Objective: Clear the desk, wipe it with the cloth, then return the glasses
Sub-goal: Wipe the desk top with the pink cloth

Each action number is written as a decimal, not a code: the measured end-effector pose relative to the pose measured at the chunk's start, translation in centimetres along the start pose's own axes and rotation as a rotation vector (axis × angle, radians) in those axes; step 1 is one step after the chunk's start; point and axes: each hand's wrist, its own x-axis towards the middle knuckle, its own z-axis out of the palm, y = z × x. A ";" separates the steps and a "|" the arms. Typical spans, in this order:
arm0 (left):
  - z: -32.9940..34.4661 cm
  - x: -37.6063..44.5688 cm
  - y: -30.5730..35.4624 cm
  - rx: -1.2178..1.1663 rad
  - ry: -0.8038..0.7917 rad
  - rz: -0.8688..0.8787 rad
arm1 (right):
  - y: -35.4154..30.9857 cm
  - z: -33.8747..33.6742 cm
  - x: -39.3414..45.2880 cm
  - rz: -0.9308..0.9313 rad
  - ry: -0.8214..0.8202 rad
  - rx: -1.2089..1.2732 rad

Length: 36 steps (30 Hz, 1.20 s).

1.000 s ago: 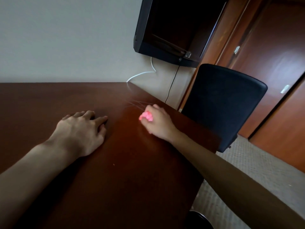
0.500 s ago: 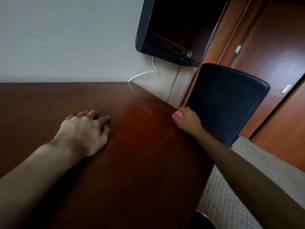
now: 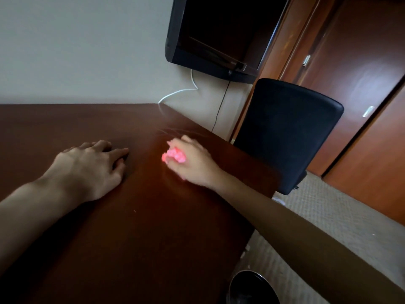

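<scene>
A dark brown wooden desk (image 3: 140,227) fills the lower left of the head view. My right hand (image 3: 192,161) grips a bunched pink cloth (image 3: 174,155) and presses it on the desk top near the right edge. Faint wipe streaks show just beyond it. My left hand (image 3: 92,165) rests flat on the desk to the left, fingers spread and holding nothing. No glasses are in view.
A black chair (image 3: 287,132) stands just past the desk's right edge. A dark TV (image 3: 219,34) hangs on the wall with a white cable (image 3: 177,92) and a black cable below it. Wooden doors (image 3: 361,84) are at right, a round dark bin (image 3: 252,288) on the carpet.
My right hand with the pink cloth swept out to the desk's right edge half a second ago and has come back left toward the middle. My left hand has stayed put.
</scene>
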 end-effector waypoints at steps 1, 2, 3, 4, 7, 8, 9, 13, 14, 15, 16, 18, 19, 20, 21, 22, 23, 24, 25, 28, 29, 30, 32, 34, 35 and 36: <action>0.0 0.0 0.0 -0.012 -0.004 -0.005 | -0.2 -0.8 -2.5 -0.056 -0.010 0.033; 0.0 0.0 0.0 -0.022 -0.002 -0.008 | -0.1 -1.7 -4.8 -0.102 -0.025 0.062; 0.1 -0.1 0.0 -0.029 0.005 -0.011 | 0.5 -2.5 -7.0 -0.125 -0.039 0.071; 0.2 -0.1 0.0 -0.033 0.010 -0.013 | 1.5 -3.3 -8.6 -0.126 -0.038 0.062; 0.1 -0.2 -0.2 -0.047 -0.001 -0.015 | 7.0 -5.4 -11.1 0.040 0.070 0.012; 0.0 -0.3 -0.1 -0.046 -0.007 -0.014 | 9.3 -6.0 -11.0 0.126 0.122 -0.023; -0.1 -0.4 -0.1 -0.045 -0.008 -0.013 | 11.2 -6.6 -10.6 0.230 0.167 -0.077; -0.5 -0.7 0.2 -0.031 0.013 -0.009 | 13.9 -6.7 -8.4 0.499 0.222 -0.207; -0.4 -0.7 0.3 -0.032 0.012 -0.005 | 13.3 -6.3 -8.3 0.456 0.212 -0.206; -0.4 -0.6 0.4 -0.031 0.012 -0.002 | 12.7 -5.8 -8.7 0.383 0.199 -0.190; -0.2 -0.5 0.5 -0.022 0.016 -0.001 | 12.3 -5.6 -9.1 0.301 0.177 -0.146; -0.1 -0.4 0.3 -0.012 0.020 -0.009 | 12.3 -6.0 -8.5 0.282 0.152 -0.064; -0.1 -0.4 0.2 -0.023 0.010 -0.006 | 12.6 -6.4 -7.7 0.355 0.174 -0.083; -0.2 -0.5 0.4 -0.031 0.009 0.002 | 12.8 -6.7 -7.1 0.447 0.210 -0.117; -0.2 -0.5 0.4 -0.027 0.014 0.004 | 12.9 -6.5 -6.6 0.495 0.228 -0.154; -0.3 -0.6 0.4 -0.023 0.015 0.000 | 12.5 -6.0 -6.3 0.468 0.209 -0.171; -0.4 -0.6 0.3 -0.026 0.011 -0.004 | 11.6 -5.6 -6.5 0.392 0.171 -0.143; -0.3 -0.5 0.3 -0.027 0.006 -0.002 | 10.9 -5.3 -7.0 0.302 0.125 -0.067; -0.2 -0.4 0.3 -0.023 0.009 0.004 | 10.5 -5.2 -7.7 0.232 0.080 0.040; 0.0 -0.3 0.1 -0.036 0.018 0.015 | 11.2 -5.9 -7.4 0.335 0.154 0.053; 0.1 -0.3 0.1 -0.034 0.023 0.020 | 11.5 -6.1 -6.8 0.414 0.199 -0.050; 0.1 -0.3 0.1 -0.027 0.025 0.016 | 11.5 -5.8 -6.1 0.460 0.212 -0.136; 0.0 -0.3 -0.1 -0.032 0.016 0.006 | 10.7 -4.8 -5.7 0.393 0.161 -0.159; 0.1 -0.2 0.1 -0.029 0.014 0.012 | 10.3 -4.9 -7.0 0.270 0.088 -0.024; 0.1 -0.2 0.1 -0.025 0.020 0.013 | 10.2 -5.3 -7.6 0.243 0.067 0.031; 0.0 -0.2 0.0 -0.032 0.018 0.008 | 10.6 -5.6 -7.6 0.269 0.074 0.044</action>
